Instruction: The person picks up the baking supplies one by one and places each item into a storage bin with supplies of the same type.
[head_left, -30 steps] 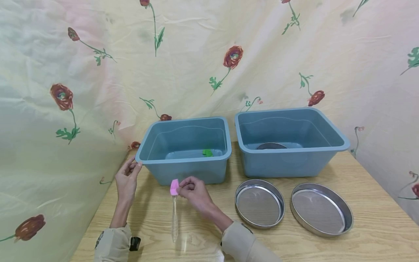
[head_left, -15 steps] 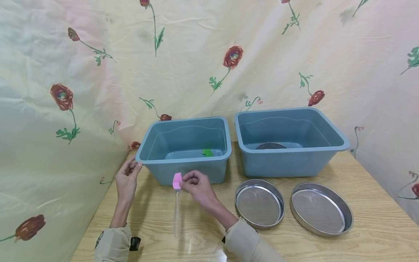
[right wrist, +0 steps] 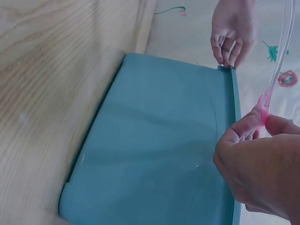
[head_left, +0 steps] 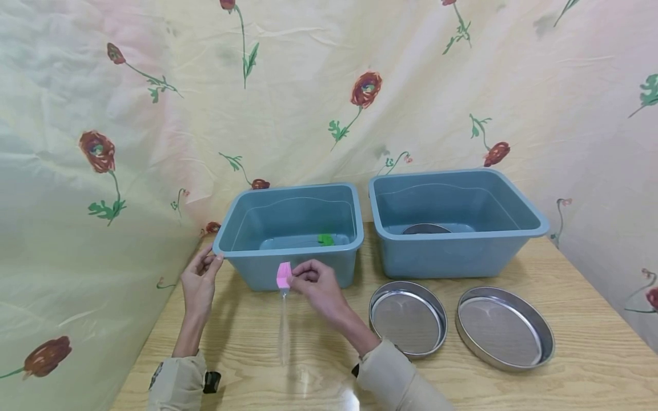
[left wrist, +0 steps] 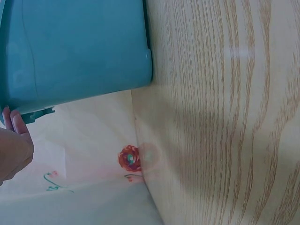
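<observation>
Your right hand (head_left: 321,291) pinches a pink-headed brush (head_left: 284,285) between thumb and fingers, its clear handle pointing to six o'clock, in front of the left bin (head_left: 247,271). Your left hand (head_left: 199,285), fingers curled, holds that bin's rim at its eight o'clock corner. On the tabletop (head_left: 247,337), two sieves (head_left: 408,322) lie toward four o'clock from the brush.

The table (head_left: 247,354) has a pale wood-grain top, with a bright reflection toward its near side. The left blue bin (head_left: 257,271) and the right blue bin (head_left: 442,257) stand upright on its far part. Nearer, on the right, the left sieve (head_left: 408,322) and the right sieve (head_left: 501,328) lie flat, slightly apart.
</observation>
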{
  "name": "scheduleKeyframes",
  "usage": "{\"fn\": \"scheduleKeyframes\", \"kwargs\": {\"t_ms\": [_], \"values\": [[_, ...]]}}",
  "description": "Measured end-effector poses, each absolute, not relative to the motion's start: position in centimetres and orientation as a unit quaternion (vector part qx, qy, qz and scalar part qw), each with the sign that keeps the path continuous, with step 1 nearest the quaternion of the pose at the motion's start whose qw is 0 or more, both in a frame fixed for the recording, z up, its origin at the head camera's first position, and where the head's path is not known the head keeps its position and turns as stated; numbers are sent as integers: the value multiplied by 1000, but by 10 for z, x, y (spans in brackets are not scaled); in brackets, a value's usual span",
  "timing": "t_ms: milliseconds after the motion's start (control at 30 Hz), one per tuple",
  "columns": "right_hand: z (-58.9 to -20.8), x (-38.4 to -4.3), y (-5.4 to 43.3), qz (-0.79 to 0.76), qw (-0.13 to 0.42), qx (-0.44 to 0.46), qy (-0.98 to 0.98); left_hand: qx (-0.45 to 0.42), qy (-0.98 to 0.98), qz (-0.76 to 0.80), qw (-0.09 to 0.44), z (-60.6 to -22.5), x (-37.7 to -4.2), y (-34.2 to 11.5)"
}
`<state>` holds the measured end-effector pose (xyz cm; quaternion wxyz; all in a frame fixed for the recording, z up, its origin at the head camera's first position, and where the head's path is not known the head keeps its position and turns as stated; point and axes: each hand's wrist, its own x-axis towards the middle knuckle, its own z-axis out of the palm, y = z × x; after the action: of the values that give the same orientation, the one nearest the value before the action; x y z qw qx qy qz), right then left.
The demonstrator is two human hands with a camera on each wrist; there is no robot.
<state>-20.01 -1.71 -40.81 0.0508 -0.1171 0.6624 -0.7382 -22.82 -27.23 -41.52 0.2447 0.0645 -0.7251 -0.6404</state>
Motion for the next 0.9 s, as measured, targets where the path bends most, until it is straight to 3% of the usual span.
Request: {"fn": "scheduleKeyframes", "kwargs": {"t_ms": [900], "values": [[-377, -214, 9, -745, -13, -91, 661, 60, -724, -641, 249, -415, -228, -272]]}}
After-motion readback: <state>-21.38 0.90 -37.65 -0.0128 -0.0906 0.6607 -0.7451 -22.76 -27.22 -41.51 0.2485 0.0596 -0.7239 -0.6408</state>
